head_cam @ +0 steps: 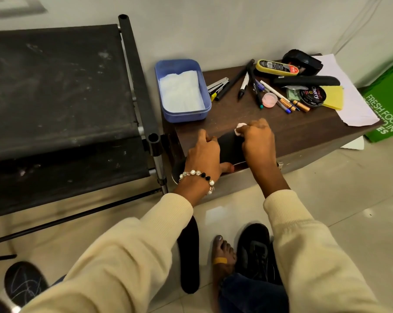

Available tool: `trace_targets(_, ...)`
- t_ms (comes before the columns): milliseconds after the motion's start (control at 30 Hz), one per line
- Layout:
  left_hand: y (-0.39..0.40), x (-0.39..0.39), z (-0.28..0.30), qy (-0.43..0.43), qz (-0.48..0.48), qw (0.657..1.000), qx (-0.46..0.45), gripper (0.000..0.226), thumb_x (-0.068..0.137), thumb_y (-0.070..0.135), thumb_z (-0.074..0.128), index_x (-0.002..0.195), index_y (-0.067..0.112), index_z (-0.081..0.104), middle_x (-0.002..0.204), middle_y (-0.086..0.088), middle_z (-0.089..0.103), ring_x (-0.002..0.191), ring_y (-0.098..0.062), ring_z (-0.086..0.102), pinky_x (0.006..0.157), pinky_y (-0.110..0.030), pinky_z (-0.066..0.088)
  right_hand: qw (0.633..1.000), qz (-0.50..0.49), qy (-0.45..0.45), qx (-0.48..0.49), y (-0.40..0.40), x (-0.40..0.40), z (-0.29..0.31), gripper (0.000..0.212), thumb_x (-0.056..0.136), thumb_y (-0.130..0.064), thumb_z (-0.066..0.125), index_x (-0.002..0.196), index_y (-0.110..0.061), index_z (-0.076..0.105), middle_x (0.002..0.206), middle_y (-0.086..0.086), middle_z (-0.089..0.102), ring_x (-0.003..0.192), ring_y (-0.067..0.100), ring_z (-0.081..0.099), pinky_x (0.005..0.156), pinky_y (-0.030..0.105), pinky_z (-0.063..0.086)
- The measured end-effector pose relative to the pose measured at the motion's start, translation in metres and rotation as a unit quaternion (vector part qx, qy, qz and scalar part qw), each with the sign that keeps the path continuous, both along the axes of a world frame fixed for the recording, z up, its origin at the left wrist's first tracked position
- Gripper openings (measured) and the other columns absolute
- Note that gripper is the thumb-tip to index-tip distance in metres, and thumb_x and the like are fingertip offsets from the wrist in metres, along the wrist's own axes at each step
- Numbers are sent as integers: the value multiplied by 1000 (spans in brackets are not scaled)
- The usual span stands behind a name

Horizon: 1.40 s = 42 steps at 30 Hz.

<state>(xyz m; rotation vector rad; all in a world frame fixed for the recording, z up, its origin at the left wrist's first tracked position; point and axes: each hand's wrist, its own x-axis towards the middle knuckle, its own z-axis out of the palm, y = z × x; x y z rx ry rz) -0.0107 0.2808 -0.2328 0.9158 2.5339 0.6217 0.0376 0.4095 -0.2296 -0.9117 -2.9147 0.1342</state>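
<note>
A flat black insole (230, 147) lies at the front edge of the low brown table (292, 132), overhanging it toward me. My left hand (204, 154), with a bead bracelet on the wrist, grips the insole's left side, thumb beneath it. My right hand (256, 141) pinches a small white cotton pad (239, 128) and presses it on the insole's far end. A black shoe (255, 251) stands on the floor beside a bare foot (223, 256). A second black insole (190, 256) lies on the tiles below my left forearm.
On the table: a blue tub (183, 89) holding white tissues, pens and a stapler, a pink pot (269, 100), a Cherry polish tin (313, 96), a yellow sponge, brushes, white paper. A black fabric rack (62, 98) stands left. A green bag (387, 105) sits right.
</note>
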Motion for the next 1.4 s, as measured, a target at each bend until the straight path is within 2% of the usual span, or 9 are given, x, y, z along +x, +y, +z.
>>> trace_targets(200, -1, 3, 0, -17, 16, 999, 25, 58, 73, 36, 82, 119, 11, 58, 126, -6, 36, 98, -28, 57, 85, -37, 52, 995, 102, 6, -13, -18, -3, -5, 32, 89, -5, 53, 117, -13, 66, 107, 11, 64, 106, 25, 48, 78, 30, 37)
trace_targets(367, -1, 4, 1, -6, 21, 1000, 15, 62, 75, 39, 79, 124, 10, 55, 127, -6, 35, 101, -26, 54, 87, -34, 51, 1000, 22, -14, 6, 2, -2, 1, 36, 92, -4, 50, 125, -13, 59, 120, 12, 57, 116, 25, 45, 90, 31, 39)
trace_targets(500, 0, 5, 0, -1, 26, 1000, 17, 62, 76, 39, 78, 124, 9, 54, 126, -6, 36, 98, -24, 54, 85, -33, 51, 1000, -5, 1, 5, -3, -2, 2, 34, 92, -4, 51, 124, -10, 60, 120, 12, 57, 116, 25, 46, 90, 30, 40)
trace_targets(700, -1, 6, -1, 15, 33, 999, 25, 52, 80, 36, 75, 121, 11, 56, 131, -9, 40, 99, -29, 57, 81, -35, 49, 988, 140, 64, -23, -25, 2, -4, 22, 79, -5, 62, 99, -5, 72, 86, 16, 67, 91, 36, 57, 69, 35, 44)
trace_targets(900, -2, 4, 3, 2, 13, 1000, 7, 65, 77, 40, 77, 128, 9, 52, 130, -7, 34, 104, -24, 53, 90, -32, 47, 1000, 22, -6, 9, 4, -5, 0, 36, 91, -3, 52, 126, -11, 58, 126, 13, 55, 121, 27, 42, 98, 32, 36)
trace_targets(1033, -2, 4, 2, -4, 7, 1000, 1, 67, 77, 40, 77, 130, 9, 50, 131, -7, 32, 103, -26, 54, 89, -33, 48, 1000, 28, -8, -9, -3, -5, 0, 37, 89, -3, 55, 124, -13, 60, 124, 11, 57, 120, 26, 43, 95, 32, 36)
trace_targets(1200, -1, 5, 3, -16, 21, 999, 22, 63, 75, 38, 79, 126, 11, 53, 127, -6, 34, 102, -27, 55, 88, -36, 49, 986, 152, 49, -40, -9, 7, -3, 31, 79, 3, 61, 107, -7, 71, 101, 15, 69, 101, 34, 55, 81, 36, 41)
trace_targets(1300, -1, 5, 3, -5, 17, 1000, 13, 63, 77, 40, 77, 126, 9, 53, 128, -6, 34, 103, -25, 54, 87, -34, 48, 994, 103, -16, -15, 5, 10, -3, 39, 86, 0, 57, 122, -14, 63, 118, 10, 63, 115, 27, 48, 93, 31, 36)
trace_targets(1400, 0, 4, 2, -2, 20, 1000, 3, 65, 77, 42, 76, 127, 8, 52, 130, -7, 34, 105, -25, 54, 89, -35, 49, 998, 52, -30, -1, 8, 15, -3, 41, 89, -2, 54, 127, -17, 60, 121, 9, 60, 116, 25, 47, 94, 31, 37)
